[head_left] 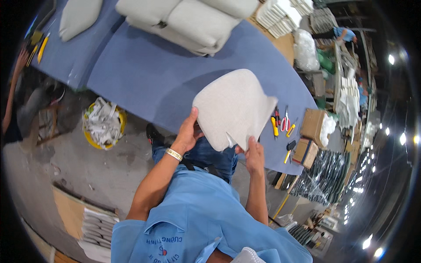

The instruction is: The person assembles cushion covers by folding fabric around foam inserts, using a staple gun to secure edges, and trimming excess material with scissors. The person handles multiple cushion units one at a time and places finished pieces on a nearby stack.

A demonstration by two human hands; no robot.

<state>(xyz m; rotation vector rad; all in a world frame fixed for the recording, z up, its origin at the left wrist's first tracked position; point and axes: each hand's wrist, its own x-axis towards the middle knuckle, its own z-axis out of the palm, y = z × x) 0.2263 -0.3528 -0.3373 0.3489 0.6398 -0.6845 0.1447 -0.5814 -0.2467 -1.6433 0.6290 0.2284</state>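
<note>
Between my hands is a light grey fabric-covered seat pad (232, 103), rounded at the corners and lifted off the near edge of the blue table. My left hand (187, 131) grips its left edge, thumb on top and fingers underneath. At the lower right, my right hand (253, 158) pinches the loose edge of the fabric. A notch opens in the cloth there, showing a bit of white. The underside of the pad is hidden.
The blue table (144, 74) carries stacked grey cushions (184, 24) at the back. Red-handled scissors (285, 122), a yellow cutter (290, 130) and pliers (275, 125) lie right. A yellow basket of scraps (104, 125) stands on the floor. Another person's arm (16, 74) shows far left.
</note>
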